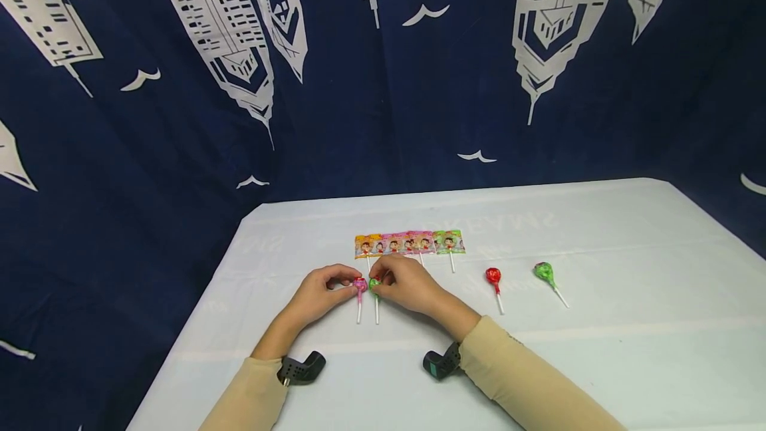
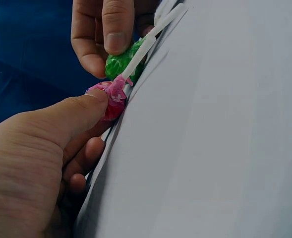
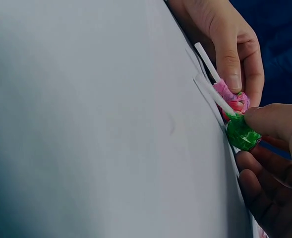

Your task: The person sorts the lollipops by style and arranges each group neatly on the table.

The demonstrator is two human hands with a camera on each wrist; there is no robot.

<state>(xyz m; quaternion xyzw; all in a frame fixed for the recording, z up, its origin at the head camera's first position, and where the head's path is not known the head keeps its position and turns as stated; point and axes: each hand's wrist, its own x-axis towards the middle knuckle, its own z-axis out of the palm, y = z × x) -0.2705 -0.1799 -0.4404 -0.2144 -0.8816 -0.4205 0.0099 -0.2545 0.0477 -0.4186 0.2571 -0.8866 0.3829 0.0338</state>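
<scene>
White tabletop [image 1: 622, 364], navy printed cloth [image 1: 395, 105] behind, left hand [image 1: 323, 294] pinching pink lollipop [image 1: 360, 286], right hand [image 1: 413, 285] pinching green lollipop [image 3: 242, 136] just beside it, sticks [image 1: 377, 312] on near side, flat-wrapped lollipop row [image 1: 393, 245] just beyond, red lollipop [image 1: 493, 277] and second green lollipop [image 1: 544, 273] off right.

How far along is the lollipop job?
The flat-wrapped lollipops already look done, lying in a row. In hand: the left hand pinches a pink lollipop; the right hand, a green lollipop beside it. Probably still to go: the red lollipop and loose green lollipop, lying apart to the right.
</scene>
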